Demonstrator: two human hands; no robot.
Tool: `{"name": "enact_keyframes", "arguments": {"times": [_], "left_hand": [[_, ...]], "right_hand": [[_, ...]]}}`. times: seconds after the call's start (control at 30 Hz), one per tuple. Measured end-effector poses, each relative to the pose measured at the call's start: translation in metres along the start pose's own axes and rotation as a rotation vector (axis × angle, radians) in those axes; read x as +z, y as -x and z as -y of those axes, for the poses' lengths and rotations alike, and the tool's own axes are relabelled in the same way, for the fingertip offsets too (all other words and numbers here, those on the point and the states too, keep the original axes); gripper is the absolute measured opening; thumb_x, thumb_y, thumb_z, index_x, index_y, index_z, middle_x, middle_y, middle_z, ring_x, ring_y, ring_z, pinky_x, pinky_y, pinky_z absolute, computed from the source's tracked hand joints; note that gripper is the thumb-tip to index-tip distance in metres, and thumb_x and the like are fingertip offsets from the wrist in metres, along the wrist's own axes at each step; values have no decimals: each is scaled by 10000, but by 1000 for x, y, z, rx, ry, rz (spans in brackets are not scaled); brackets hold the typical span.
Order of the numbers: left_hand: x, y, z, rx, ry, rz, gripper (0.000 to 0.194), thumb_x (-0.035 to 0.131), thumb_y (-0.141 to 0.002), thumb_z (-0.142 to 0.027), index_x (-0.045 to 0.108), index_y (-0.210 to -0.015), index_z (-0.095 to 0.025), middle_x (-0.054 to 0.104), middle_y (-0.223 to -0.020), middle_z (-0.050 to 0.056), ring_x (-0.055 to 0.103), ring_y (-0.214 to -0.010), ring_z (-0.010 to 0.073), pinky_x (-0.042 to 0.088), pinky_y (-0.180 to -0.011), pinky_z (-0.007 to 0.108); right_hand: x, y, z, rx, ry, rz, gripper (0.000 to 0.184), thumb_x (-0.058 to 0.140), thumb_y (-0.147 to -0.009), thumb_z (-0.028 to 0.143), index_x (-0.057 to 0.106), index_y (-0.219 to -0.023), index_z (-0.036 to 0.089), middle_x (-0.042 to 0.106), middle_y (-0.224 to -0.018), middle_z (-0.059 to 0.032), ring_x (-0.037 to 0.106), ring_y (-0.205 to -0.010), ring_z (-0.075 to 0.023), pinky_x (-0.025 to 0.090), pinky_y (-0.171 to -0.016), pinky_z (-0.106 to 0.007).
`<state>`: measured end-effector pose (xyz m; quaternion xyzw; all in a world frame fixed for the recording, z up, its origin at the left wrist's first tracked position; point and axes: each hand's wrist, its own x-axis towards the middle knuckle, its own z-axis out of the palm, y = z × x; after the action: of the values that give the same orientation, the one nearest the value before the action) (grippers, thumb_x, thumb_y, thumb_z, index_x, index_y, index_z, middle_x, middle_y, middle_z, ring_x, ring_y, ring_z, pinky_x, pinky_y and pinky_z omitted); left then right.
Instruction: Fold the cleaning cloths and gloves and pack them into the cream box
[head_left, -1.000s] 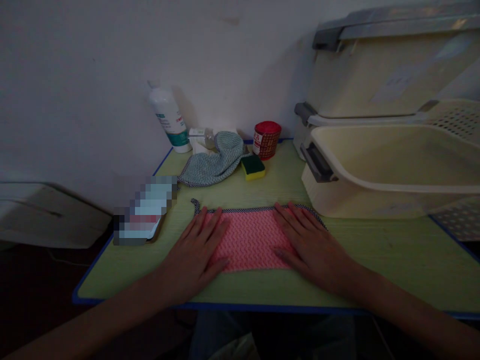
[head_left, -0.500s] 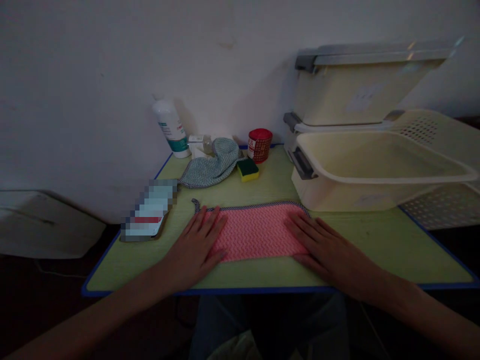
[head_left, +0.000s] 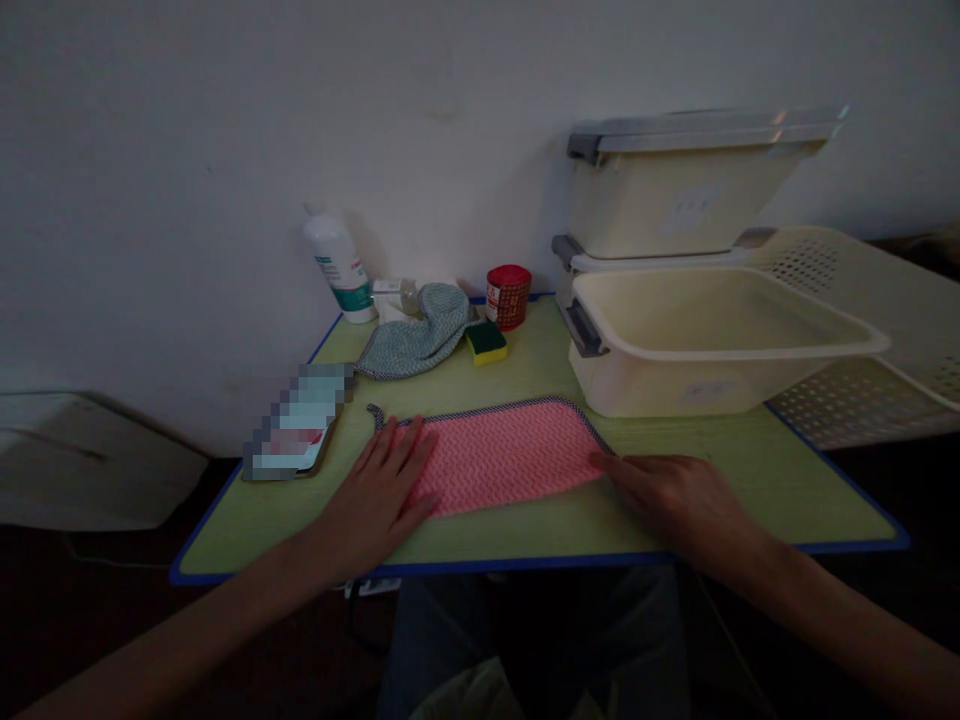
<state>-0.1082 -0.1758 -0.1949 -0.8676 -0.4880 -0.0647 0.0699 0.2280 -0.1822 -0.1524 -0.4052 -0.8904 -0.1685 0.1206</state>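
A pink cloth (head_left: 502, 455) with a dark checked edging and a small hanging loop lies folded on the table in front of me. My left hand (head_left: 382, 490) rests flat over its left end, fingers spread. At the right end, my right hand (head_left: 675, 500) pinches the cloth's edge between thumb and curled fingers. Behind the cloth are a crumpled blue-grey cloth (head_left: 412, 340) and a green and yellow sponge (head_left: 487, 343).
A cream plastic bin (head_left: 667, 385) stands open at the right, before stacked lidded boxes (head_left: 675, 200) and a perforated basket (head_left: 855, 400). Along the back are a white bottle (head_left: 337, 265) and a red container (head_left: 508, 297). A phone (head_left: 300, 420) lies at left on the green table (head_left: 495, 545).
My right hand has gone from lying flat on the cloth to pinching its right edge. That end of the cloth now slants. My left hand stays flat; the view has shifted slightly.
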Motion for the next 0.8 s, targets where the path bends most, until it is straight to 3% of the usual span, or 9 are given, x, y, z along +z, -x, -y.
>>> {"name": "enact_keyframes", "arguments": {"times": [0.1,0.2,0.37,0.53,0.67,0.8], "left_hand": [[2,4,1,-13,-16,-1,608,282,-931,-497,279,-1432,-151,254,-1504,131,174,-1389,352,274,-1087,508],[3,10,3,-32,-25,-1,592,256,-942,-477,222,-1449,-174,223,-1514,123,165,-1393,343,259,-1091,512],[-5,23,11,18,-7,42,506,168,-974,-374,63,-1459,-274,192,-1528,61,146,-1409,277,250,-1094,499],[-17,30,12,80,-43,56,504,218,-972,-380,78,-1452,-315,180,-1533,43,159,-1409,261,187,-1110,519],[-17,10,-1,79,-37,91,499,207,-970,-408,157,-1451,-286,214,-1523,81,170,-1406,273,194,-1103,531],[-11,-31,-23,11,42,125,524,214,-960,-443,233,-1443,-240,202,-1520,126,157,-1400,318,211,-1093,543]], "right_hand": [[3,1,2,186,-245,-41,325,381,-857,91,649,-1029,156,715,-725,-36,659,-553,-142,460,-484,-209],[-5,-8,7,288,-375,4,369,326,-890,144,644,-1076,152,725,-895,-68,695,-684,-173,519,-570,-244],[-25,-36,21,318,-195,136,422,323,-931,261,543,-1227,56,663,-1089,-158,690,-804,-271,551,-692,-403],[-34,-60,34,333,78,74,499,349,-941,373,463,-1303,49,532,-1284,-194,683,-780,-272,557,-589,-377],[-38,-75,42,284,161,18,556,369,-932,439,435,-1328,55,482,-1327,-217,680,-764,-254,551,-553,-341],[-38,-89,44,203,169,-7,556,435,-915,396,425,-1332,29,427,-1362,-238,661,-857,-268,554,-561,-320]]}}
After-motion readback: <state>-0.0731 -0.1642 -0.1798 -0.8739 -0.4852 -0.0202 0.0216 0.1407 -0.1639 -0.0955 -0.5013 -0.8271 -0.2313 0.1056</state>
